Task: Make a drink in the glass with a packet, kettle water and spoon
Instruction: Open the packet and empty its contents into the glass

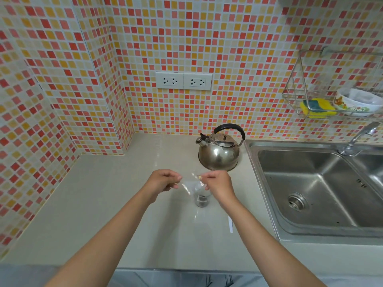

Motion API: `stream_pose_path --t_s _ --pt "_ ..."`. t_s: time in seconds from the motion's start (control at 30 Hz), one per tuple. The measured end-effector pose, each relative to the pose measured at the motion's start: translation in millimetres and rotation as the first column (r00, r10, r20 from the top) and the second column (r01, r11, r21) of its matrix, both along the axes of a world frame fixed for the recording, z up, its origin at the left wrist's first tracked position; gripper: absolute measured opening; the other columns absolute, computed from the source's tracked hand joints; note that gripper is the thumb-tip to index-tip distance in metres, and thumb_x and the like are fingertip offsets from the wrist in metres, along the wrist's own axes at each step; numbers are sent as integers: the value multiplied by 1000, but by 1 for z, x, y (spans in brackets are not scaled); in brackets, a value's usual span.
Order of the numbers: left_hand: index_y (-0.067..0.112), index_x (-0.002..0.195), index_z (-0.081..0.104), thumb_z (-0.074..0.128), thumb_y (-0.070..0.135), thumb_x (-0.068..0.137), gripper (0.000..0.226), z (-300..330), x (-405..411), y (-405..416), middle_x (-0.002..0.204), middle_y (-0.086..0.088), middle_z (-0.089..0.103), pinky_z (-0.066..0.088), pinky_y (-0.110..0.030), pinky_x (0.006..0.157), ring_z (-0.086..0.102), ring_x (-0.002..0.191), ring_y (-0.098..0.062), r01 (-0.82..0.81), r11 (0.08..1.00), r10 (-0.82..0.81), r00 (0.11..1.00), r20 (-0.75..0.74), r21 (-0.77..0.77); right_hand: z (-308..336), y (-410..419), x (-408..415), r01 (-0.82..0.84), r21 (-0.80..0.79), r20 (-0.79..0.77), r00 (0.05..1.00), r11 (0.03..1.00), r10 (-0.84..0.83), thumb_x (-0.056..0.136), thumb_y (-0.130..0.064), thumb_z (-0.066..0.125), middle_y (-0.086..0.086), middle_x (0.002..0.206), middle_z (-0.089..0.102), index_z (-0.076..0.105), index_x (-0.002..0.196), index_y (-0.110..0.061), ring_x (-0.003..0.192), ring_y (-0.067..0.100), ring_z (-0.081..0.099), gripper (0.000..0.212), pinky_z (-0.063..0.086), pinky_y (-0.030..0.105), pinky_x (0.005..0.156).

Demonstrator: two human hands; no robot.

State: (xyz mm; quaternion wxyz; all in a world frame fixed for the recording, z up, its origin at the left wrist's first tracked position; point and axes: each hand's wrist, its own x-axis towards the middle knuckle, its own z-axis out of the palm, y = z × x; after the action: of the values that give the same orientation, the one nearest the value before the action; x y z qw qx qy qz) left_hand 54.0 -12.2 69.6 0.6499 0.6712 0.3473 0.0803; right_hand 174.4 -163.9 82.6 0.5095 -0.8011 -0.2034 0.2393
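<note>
Pinching clear crinkly packet (191,181) — both hands — above glass (201,198)

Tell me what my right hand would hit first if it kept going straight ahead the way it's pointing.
Probably the kettle. The right hand, pinching the clear packet above the glass, points up the counter toward it, though depth is hard to judge.

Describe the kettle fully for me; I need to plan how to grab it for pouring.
The kettle is a squat, rounded stovetop kind in shiny, mirror-like metal. A black arched handle stands upright over its lid, and a short spout with a whistle cap points left. The lid is on. It stands upright on the pale countertop, near the tiled back wall, just left of the sink and beyond the glass. Neither hand touches it; nothing else rests against it.
</note>
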Motion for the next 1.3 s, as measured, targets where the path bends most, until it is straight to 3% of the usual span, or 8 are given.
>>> stream_pose_path --t_s 0.13,0.27,0.43,0.6,0.73,0.83,0.93,1.3 --pt "14 90 68 67 19 89 5 -9 -24 16 89 -5 69 47 -23 69 66 70 -13 -24 988 9 995 -95 -152 -13 20 -33 40 -15 -85 996 999 -41 75 -1 67 -7 55 60 76 76 -5 43 3 52 10 43 19 51" --pt "8 91 67 55 31 97 26 -23 -37 21 77 -6 67 50 -26 72 63 65 -15 -130 953 114 991 -74 -275 -31 37 -55 112 -11 -207 972 994 -112 73 4 60 1 54 60 66 63 -12 44 16 55 20 41 21 49" --pt "7 87 68 67 1 86 6 -41 -44 27 75 -8 64 53 -13 55 60 61 -12 -159 983 145 979 -146 -88 -56 49 -67 131 -46 -270 953 990 -138 72 6 55 14 58 62 60 53 -13 43 21 55 27 40 22 43" --pt "5 71 67 73 -5 78 13 -61 -36 32 65 -12 63 57 -21 56 62 53 -16 -197 980 189 951 -244 -10 -80 61 -69 90 -209 -133 984 974 -120 73 2 47 34 71 62 63 65 9 54 20 53 19 41 29 52" --pt "12 60 69 72 -7 74 24 -77 -26 31 68 -6 67 57 -28 73 64 69 -21 -170 973 212 922 -323 154 -94 67 -65 42 -413 11 999 910 -41 75 -2 48 5 50 42 40 47 -16 59 26 39 32 29 26 45" --pt "19 56 66 70 -3 74 29 -84 -20 30 65 3 66 46 -15 56 62 68 -15 -112 964 197 908 -370 240 -102 71 -63 -5 -549 91 994 836 66 81 -9 51 5 65 50 48 60 -17 64 27 45 23 35 25 55" --pt "17 59 67 68 1 73 21 -89 -18 29 72 -1 69 47 -21 64 64 73 -17 -71 952 193 895 -402 299 -110 75 -61 -26 -600 138 981 800 135 86 -13 49 8 90 69 65 86 -10 84 29 65 17 41 27 62" --pt "17 78 65 66 9 74 9 -100 -15 25 82 1 67 50 -29 68 64 78 -19 -101 925 264 865 -428 366 -117 78 -60 -57 -640 244 930 766 273 95 -22 44 10 108 69 56 106 -9 101 28 66 22 51 32 76"
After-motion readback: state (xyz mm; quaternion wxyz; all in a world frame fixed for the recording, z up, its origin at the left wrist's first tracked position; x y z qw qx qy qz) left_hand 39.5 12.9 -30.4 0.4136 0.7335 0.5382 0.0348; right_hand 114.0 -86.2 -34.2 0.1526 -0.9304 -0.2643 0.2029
